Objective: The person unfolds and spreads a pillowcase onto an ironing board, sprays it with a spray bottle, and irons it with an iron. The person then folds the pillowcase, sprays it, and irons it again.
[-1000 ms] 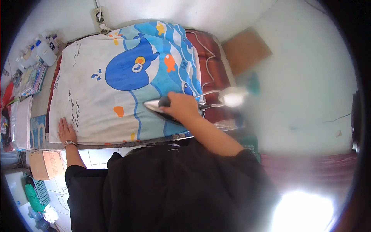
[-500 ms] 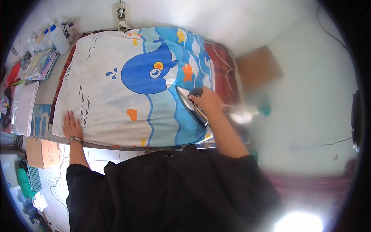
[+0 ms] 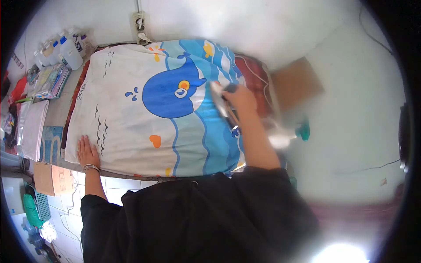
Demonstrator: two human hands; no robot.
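Note:
A white and blue cloth [image 3: 127, 125] printed with a large blue whale lies spread over the ironing surface. My right hand [image 3: 242, 101] is closed around the handle of an iron [image 3: 224, 109]. Motion smears the iron a little; its tip points away from me, and it rests on the wavy blue part to the right of the whale. At the near left corner, my left hand [image 3: 89, 153] lies flat on the cloth with fingers stretched out. Soft wrinkles run along the cloth's near side.
Bottles [image 3: 70, 52] and stacked packets [image 3: 51, 81] stand at the left. A power socket [image 3: 139, 22] hangs on the back wall. To the right are a spray bottle with a green head [image 3: 302, 130] and a brown board [image 3: 296, 83]. A cardboard box [image 3: 52, 179] sits below left.
The iron in my right hand has slid away from me and slightly right across the blue part. My left hand stays on the same corner; the whole view has shifted a little.

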